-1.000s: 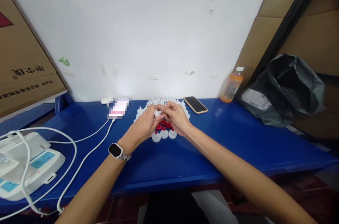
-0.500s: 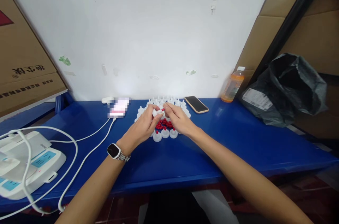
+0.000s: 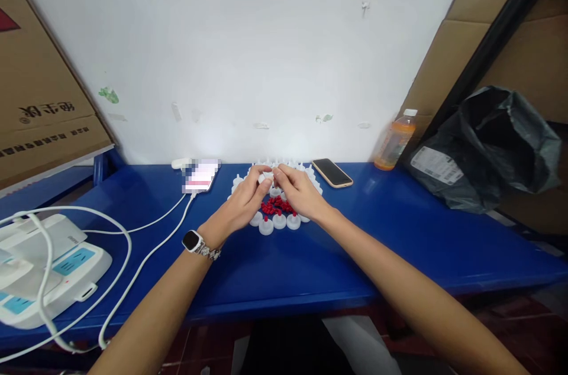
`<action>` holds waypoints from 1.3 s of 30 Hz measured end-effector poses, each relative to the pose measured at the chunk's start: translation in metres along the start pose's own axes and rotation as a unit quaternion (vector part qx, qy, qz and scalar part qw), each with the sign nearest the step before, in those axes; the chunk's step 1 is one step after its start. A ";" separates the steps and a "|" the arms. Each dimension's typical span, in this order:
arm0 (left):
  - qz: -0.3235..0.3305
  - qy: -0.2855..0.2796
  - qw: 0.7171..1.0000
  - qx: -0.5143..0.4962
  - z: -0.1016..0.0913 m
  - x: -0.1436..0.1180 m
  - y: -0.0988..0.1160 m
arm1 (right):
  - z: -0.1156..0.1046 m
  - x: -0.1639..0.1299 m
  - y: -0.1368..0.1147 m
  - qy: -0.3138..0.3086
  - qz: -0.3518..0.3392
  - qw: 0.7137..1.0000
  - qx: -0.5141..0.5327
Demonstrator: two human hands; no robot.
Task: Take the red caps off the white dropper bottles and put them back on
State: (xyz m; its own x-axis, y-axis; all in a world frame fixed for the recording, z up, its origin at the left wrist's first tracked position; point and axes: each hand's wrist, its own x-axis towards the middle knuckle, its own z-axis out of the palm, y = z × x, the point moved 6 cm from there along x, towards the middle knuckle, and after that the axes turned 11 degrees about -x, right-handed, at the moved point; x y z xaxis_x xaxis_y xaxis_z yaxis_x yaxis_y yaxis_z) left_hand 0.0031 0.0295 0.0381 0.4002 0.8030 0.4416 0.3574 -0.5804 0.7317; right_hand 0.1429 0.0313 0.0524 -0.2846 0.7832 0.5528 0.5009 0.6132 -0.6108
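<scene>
In the head view, my left hand (image 3: 246, 197) pinches a white spout cap (image 3: 265, 175), mostly covered by the fingers. My right hand (image 3: 299, 188) meets it, thumb and forefinger closed at the spout. The small red tip those fingers held is now hidden behind them. Below both hands lies a pile of small red tips (image 3: 276, 205) on the blue table. White spout caps stand around the pile in rows. Those at the front, such as a white cap with a red tip (image 3: 266, 226), have red on their spouts.
A dark-screened phone (image 3: 332, 173) lies right of the caps, with an orange drink bottle (image 3: 394, 139) and a grey plastic bag (image 3: 483, 150) beyond. At left are a charging phone (image 3: 202, 175), white cables (image 3: 151, 262) and a power strip (image 3: 84, 280). Cardboard boxes (image 3: 48, 85) flank the wall.
My hands have come closer together, and the red tip between my right fingers has gone out of sight against the white cap. The view has shifted slightly.
</scene>
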 end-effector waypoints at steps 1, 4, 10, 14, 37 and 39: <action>0.006 0.008 1.000 0.007 -0.004 0.002 -0.004 | -0.003 0.002 0.006 0.015 0.009 1.000 -0.006; 0.037 0.052 0.995 0.076 -0.021 0.008 -0.018 | -0.010 0.006 0.023 0.044 0.029 0.998 -0.021; -0.013 -0.042 0.976 0.214 -0.019 0.026 -0.051 | -0.006 0.013 0.042 -0.004 0.044 0.997 -0.064; -0.009 -0.047 0.976 0.213 -0.014 0.034 -0.052 | 0.000 0.018 0.040 -0.033 0.033 0.997 -0.060; -0.010 -0.087 0.981 0.173 -0.019 0.010 -0.050 | 0.046 0.034 0.037 -0.190 -0.059 0.955 -0.218; -0.009 -0.073 0.986 0.152 -0.023 0.010 -0.048 | 0.041 0.030 0.036 -0.174 -0.048 0.959 -0.220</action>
State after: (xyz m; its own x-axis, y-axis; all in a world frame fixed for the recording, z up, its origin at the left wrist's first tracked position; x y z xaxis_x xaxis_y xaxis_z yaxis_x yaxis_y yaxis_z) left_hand -0.0294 0.0687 0.0190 0.5013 0.7984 0.3336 0.5935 -0.5978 0.5389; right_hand 0.1189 0.0816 0.0237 -0.5633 0.7594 0.3255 0.7335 0.6410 -0.2260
